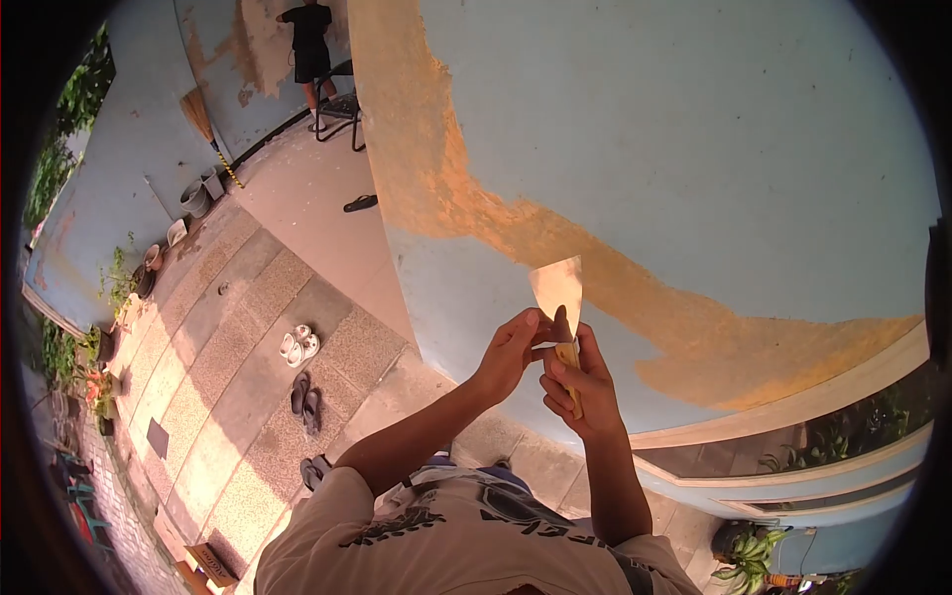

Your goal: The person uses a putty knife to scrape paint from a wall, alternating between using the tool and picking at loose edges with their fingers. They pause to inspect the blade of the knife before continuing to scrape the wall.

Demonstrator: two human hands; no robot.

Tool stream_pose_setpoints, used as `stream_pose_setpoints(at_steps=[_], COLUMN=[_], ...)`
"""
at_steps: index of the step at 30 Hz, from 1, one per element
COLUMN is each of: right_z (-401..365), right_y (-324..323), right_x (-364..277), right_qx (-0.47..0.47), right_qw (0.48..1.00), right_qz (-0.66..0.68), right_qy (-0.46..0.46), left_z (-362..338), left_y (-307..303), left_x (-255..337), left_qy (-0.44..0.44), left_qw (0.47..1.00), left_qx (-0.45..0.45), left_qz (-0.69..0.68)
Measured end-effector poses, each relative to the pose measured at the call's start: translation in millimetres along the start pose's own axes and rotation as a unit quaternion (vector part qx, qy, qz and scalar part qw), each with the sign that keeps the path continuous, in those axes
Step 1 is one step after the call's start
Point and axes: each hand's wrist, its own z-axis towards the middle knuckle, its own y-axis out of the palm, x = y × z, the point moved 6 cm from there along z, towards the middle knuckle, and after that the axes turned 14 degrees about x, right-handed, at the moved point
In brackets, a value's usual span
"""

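A putty knife with a broad metal blade (557,288) and a yellowish handle stands upright before the wall, blade at the top. My right hand (580,387) is wrapped round its handle. At the blade's lower left edge, my left hand (516,347) has its fingers bent together near the tool; whether they grip anything is hidden. Behind both hands rises a light blue wall (694,149), with a wide band of bare orange-brown surface (516,223) running down to the right.
A co-worker (310,50) stands at a far wall beside a black chair (342,104). A broom (203,124) leans near buckets (195,198). White clogs (299,345) and dark sandals (306,402) lie on the paving. A potted plant (749,550) is at lower right.
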Motion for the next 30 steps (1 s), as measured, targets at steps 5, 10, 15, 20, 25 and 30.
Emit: stream_pose_setpoints(at_steps=[5,10,15,20,25,30], right_z=[-8.0,-10.9,8.2,28.6,49.4,59.4], right_y=[-6.7,-5.6,-3.2,6.6,7.5,12.3], right_x=[-13.8,-19.7,-22.0,-23.3,-16.4,-17.7], right_qx=[-0.074,-0.096,-0.101,-0.045,-0.010,0.014], right_qw=[0.997,0.986,0.989,0.995,0.998,0.999], right_qz=[-0.024,-0.133,-0.111,-0.089,-0.065,-0.050], right_qy=[-0.030,-0.043,-0.013,-0.025,-0.015,-0.014], left_z=[-4.2,-3.7,10.2,32.6,53.6,60.4], left_y=[44.0,34.3,42.5,50.1,39.5,40.3], left_x=[2.2,7.2,21.0,28.6,23.4,41.4], left_qy=[-0.030,0.032,0.027,-0.018,-0.088,-0.175], left_qw=[0.995,0.997,0.993,0.991,0.983,0.977], left_qx=[0.016,0.018,0.035,0.040,0.033,0.043], left_qz=[-0.090,-0.070,-0.109,-0.128,-0.155,-0.116])
